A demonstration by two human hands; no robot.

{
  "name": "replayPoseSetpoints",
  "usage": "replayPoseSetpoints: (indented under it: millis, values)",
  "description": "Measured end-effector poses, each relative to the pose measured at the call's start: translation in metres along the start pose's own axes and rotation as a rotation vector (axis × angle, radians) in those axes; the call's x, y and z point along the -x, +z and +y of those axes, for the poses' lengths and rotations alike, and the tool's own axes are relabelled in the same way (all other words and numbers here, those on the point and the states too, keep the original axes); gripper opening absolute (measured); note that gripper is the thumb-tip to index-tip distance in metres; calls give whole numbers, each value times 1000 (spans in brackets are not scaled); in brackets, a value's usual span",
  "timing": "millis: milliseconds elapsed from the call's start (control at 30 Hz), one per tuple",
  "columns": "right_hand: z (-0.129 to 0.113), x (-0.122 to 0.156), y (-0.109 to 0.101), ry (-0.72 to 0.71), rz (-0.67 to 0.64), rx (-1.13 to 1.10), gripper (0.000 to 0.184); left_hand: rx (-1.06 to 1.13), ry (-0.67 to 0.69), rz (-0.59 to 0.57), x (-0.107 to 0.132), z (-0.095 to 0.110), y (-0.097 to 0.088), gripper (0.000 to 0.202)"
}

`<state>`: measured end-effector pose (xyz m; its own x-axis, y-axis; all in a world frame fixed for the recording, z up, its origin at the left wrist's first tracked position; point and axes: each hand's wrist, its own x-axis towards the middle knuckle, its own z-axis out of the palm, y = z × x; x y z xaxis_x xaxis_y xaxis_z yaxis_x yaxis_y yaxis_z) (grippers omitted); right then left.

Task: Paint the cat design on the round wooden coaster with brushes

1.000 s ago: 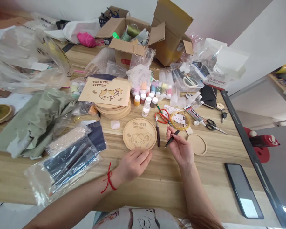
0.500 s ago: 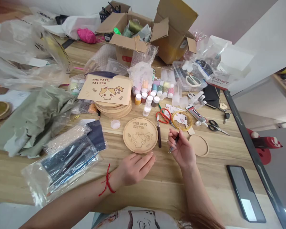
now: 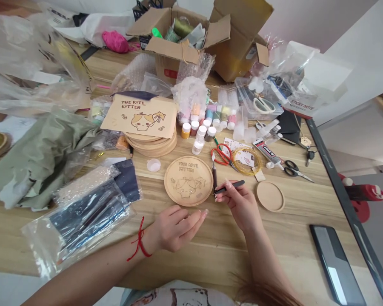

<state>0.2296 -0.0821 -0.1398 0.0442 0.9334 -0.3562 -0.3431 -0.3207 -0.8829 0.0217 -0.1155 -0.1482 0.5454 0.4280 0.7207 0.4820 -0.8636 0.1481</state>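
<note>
A round wooden disc [image 3: 188, 180] engraved with a kitten and lettering lies flat on the wooden table [image 3: 210, 246]. My right hand [image 3: 241, 205] pinches black tweezers [image 3: 229, 187], their tip pointing left at the disc's right edge. My left hand [image 3: 175, 227] rests on the table just below the disc, fingers loosely stretched, holding nothing. A dark-handled tool [image 3: 214, 174] lies beside the disc's right rim.
A small wooden coaster [image 3: 270, 196], gold wire coil [image 3: 246, 160], red scissors [image 3: 221, 154], paint jars [image 3: 204, 125] and stacked discs under a kitten card [image 3: 142, 117] lie behind. Plastic bags [image 3: 83, 212] sit left, a phone [image 3: 336, 263] right, cardboard boxes [image 3: 178, 42] at the back.
My right hand has turned the tweezers from pointing down to pointing left toward the disc. The left hand slid slightly down and away from the disc's edge.
</note>
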Motion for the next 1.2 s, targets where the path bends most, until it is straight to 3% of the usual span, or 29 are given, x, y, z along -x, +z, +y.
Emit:
replayPoseSetpoints:
  millis: [267, 500, 733, 1200]
  values:
    - [4, 17, 23, 15, 155, 293, 37, -45, 44, 102, -5, 3, 3, 19]
    - [5, 19, 31, 68, 102, 239, 41, -29, 89, -41, -2, -1, -3, 16]
    - [10, 20, 31, -9, 89, 211, 39, 42, -24, 23, -3, 2, 4, 22]
    - [15, 18, 37, 25, 132, 218, 45, 7, 14, 14, -4, 3, 4, 15]
